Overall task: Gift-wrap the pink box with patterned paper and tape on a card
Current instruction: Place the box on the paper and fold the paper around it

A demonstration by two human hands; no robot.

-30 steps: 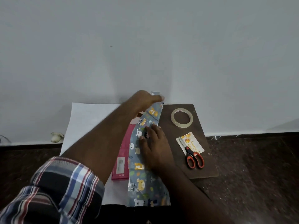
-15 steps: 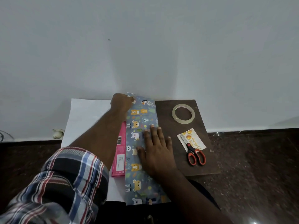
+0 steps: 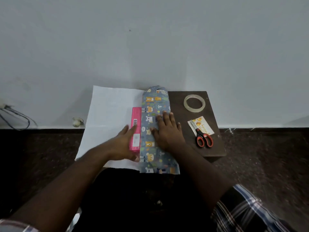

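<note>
A person's right hand (image 3: 168,131) presses flat, fingers spread, on patterned paper (image 3: 154,129) folded over the pink box (image 3: 135,129). The left hand (image 3: 124,144) rests straight-fingered against the box's left side. Right of the box lie tape (image 3: 194,103), card (image 3: 201,125) and scissors (image 3: 203,139).

Most of the pink box (image 3: 135,129) lies hidden under the patterned paper (image 3: 154,131) I folded over it; only 1 long side strip shows. My right hand (image 3: 167,131) covers part of the paper's print, and my left hand (image 3: 124,144) hides the box's near corner. The card (image 3: 201,125) is partly under the scissors (image 3: 203,138), its writing too small to read. Both my plaid sleeves are cut off by the bottom edge. The barcode label on the box is too blurred to make out.
</note>
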